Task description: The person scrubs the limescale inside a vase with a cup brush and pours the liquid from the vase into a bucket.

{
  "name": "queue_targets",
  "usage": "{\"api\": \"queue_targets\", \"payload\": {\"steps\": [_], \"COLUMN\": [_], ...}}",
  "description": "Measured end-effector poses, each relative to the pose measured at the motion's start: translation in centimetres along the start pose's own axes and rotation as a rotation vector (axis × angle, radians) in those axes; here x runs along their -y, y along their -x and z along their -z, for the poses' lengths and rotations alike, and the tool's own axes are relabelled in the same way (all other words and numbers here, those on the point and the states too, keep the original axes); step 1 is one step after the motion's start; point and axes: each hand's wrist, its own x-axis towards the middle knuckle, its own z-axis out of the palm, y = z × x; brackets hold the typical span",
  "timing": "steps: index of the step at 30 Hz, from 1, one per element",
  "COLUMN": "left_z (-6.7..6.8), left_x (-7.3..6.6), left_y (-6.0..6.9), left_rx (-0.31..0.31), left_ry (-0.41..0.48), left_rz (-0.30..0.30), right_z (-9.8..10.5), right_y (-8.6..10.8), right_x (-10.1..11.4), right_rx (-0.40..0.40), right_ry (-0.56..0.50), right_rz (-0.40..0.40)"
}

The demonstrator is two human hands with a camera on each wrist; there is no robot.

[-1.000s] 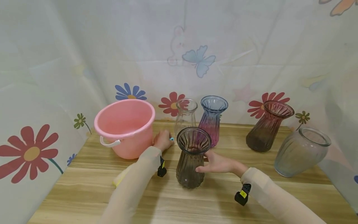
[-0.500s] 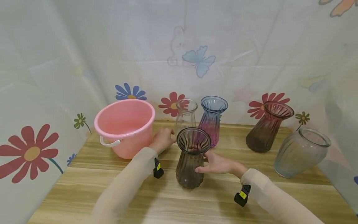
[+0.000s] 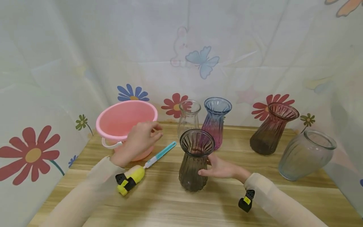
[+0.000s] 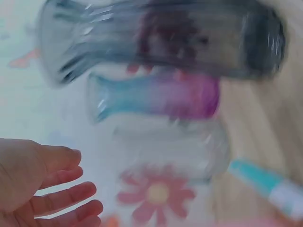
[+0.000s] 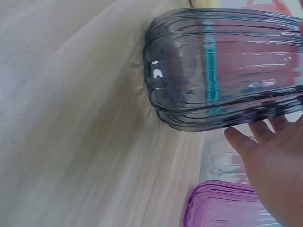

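A smoky grey fluted glass vase [image 3: 193, 171] stands upright near the middle of the table. My right hand [image 3: 222, 167] holds it from the right, thumb in front and fingers behind. In the right wrist view the fingers [image 5: 241, 142] lie along the vase's side. My left hand [image 3: 143, 137] is raised in front of the pink bucket [image 3: 99, 128], fingers loosely bent, holding nothing. On the table below it lies a sponge bottle brush, with a teal and white handle [image 3: 160, 154] and a yellow-edged sponge head [image 3: 137, 175] partly covered by the wrist camera.
Behind the grey vase stand a clear vase [image 3: 188, 121] and a blue-to-pink vase [image 3: 214, 126]. Further right are a red-to-grey vase [image 3: 267, 134] and a wide clear vase [image 3: 304, 156]. A patterned curtain [image 3: 244, 37] hangs behind the wooden table [image 3: 181, 211].
My left hand has let go of the brush handle and moved up and left toward the bucket, exposing the brush. The right hand and grey vase have stayed in place.
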Motion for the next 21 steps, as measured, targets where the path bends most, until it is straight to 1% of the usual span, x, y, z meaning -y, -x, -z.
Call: {"api": "queue_targets", "payload": {"steps": [1, 2, 3, 5, 8, 10, 11, 14, 17, 19, 21], "left_z": [0.9, 1.8, 2.6, 4.2, 6.0, 7.0, 7.3, 8.1, 8.5, 8.6, 8.5], "left_x": [0.6, 1.2, 1.8, 3.2, 5.7, 7.5, 8.5, 11.2, 13.5, 14.5, 15.2], "left_y": [0.2, 0.5, 0.7, 1.1, 1.7, 2.1, 2.3, 2.6, 2.7, 2.7, 2.5], "left_rx": [-0.034, -0.058, -0.074, -0.127, -0.195, -0.228, -0.232, -0.186, -0.098, -0.034, 0.014], "left_ry": [-0.009, -0.013, -0.010, -0.019, -0.029, -0.034, -0.029, 0.021, 0.081, 0.125, 0.165], "left_rz": [-0.003, 0.007, 0.030, 0.072, 0.170, 0.235, 0.264, 0.338, 0.401, 0.452, 0.494], "right_z": [-0.1, -0.2, -0.4, -0.7, -1.3, -1.6, -1.7, -2.0, -2.1, -2.2, -2.2], "right_y": [0.0, 0.0, 0.0, 0.0, 0.0, -0.1, -0.1, -0.3, -0.5, -0.6, -0.7], "right_x": [-0.1, -0.2, -0.3, -0.3, -0.2, -0.1, 0.0, 0.1, 0.1, 0.1, 0.0], "right_rx": [-0.004, -0.010, -0.018, -0.040, -0.094, -0.131, -0.149, -0.191, -0.216, -0.229, -0.237], "right_ry": [0.002, -0.007, -0.003, 0.019, 0.062, 0.095, 0.106, 0.125, 0.136, 0.137, 0.139], "right_rz": [0.005, 0.019, 0.019, 0.024, -0.009, -0.030, -0.033, -0.021, 0.010, 0.025, 0.035]}}
